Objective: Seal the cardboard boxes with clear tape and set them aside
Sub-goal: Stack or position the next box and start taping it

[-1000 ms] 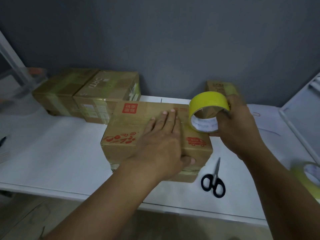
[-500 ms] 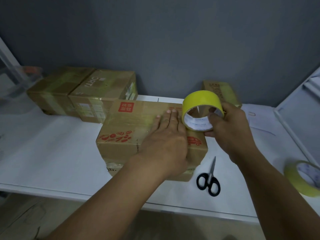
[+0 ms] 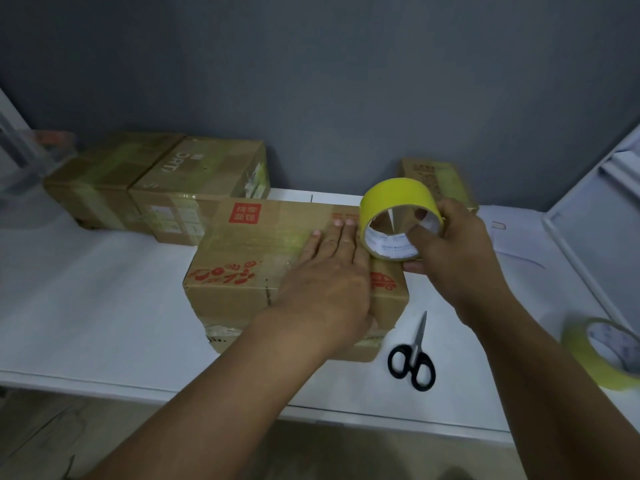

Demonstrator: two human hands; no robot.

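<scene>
In the middle of the frame a cardboard box [image 3: 263, 271] stands on the table [image 3: 97, 299], with the left hand [image 3: 329, 275] lying flat on its top and the right hand [image 3: 453, 251] holding a tape roll [image 3: 398, 209] at its upper right corner. Two more boxes [image 3: 159, 188] stand side by side at the upper left behind it, and a small box [image 3: 440, 181] is behind the right hand. The scissors [image 3: 414, 358] lie on the table right of the box, near the front edge, and a second tape roll [image 3: 606, 355] lies at the right edge of the frame.

Two bare forearms, no sleeves in view, left hand [image 3: 330, 285] and right hand [image 3: 457, 258] without rings, short plain fingernails
</scene>
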